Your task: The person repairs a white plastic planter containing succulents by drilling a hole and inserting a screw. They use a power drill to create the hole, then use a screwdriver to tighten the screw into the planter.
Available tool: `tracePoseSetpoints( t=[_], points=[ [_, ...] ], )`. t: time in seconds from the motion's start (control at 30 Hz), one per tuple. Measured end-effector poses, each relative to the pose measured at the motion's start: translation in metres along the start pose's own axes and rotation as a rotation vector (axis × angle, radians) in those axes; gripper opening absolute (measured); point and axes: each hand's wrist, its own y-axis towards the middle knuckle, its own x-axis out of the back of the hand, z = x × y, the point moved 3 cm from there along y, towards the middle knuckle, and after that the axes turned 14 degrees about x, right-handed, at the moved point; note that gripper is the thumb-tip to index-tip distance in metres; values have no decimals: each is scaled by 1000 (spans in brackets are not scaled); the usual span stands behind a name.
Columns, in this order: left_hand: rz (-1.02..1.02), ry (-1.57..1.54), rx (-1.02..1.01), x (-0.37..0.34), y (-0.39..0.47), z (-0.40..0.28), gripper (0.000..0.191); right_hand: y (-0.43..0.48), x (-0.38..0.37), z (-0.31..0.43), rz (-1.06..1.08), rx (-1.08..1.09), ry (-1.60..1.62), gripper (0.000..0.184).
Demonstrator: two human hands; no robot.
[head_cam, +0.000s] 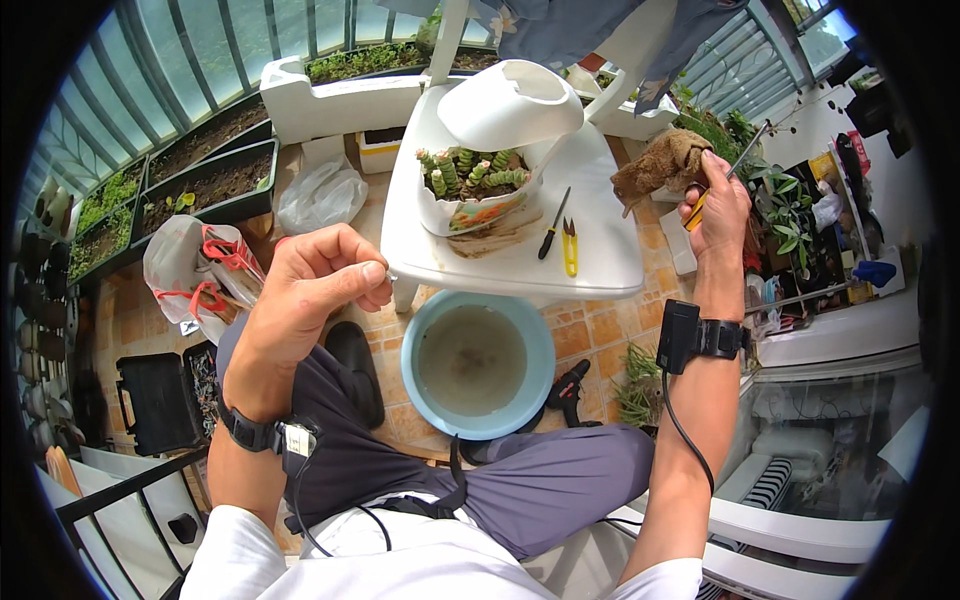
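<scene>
My left hand [319, 281] pinches a tiny pale object [391, 277], too small to name, near the front left edge of the white plastic chair [600, 247]. Raised right of the chair, my right hand [716, 195] holds a brown cloth [652, 174] and a screwdriver [748, 150] with a yellow handle. On the chair seat stand a planter with succulents [480, 206], a white planter shell [502, 105] behind it, a black-handled pointed tool [553, 225] and yellow thread snips [570, 247]. Brown wet dirt marks the seat before the planter.
A blue basin [411, 367] of cloudy water stands on the tiles below the chair. Left are plastic bags [322, 195], a bag with red handles [176, 259], soil troughs [210, 206] and an open black case [154, 397]. A black-handled tool [568, 390] and cut greenery [637, 382] lie right.
</scene>
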Motion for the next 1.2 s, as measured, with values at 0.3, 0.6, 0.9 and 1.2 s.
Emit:
tracePoseSetpoints(
  t=[0.3,0.6,0.9,1.2],
  points=[
    [-25,-15,22,-3,0,-1,12,-133,-76,-39,212,250,-224,21],
    [-17,-19,58,-8,7,7,15,-192,-98,-66,460,583,-436,26],
    [159,515,-81,-68,39,35,15,-142,-74,-80,214,231,-403,18],
    [-79,1227,-488,-87,65,54,10,-121,-62,-98,388,84,-851,32]
  ],
)
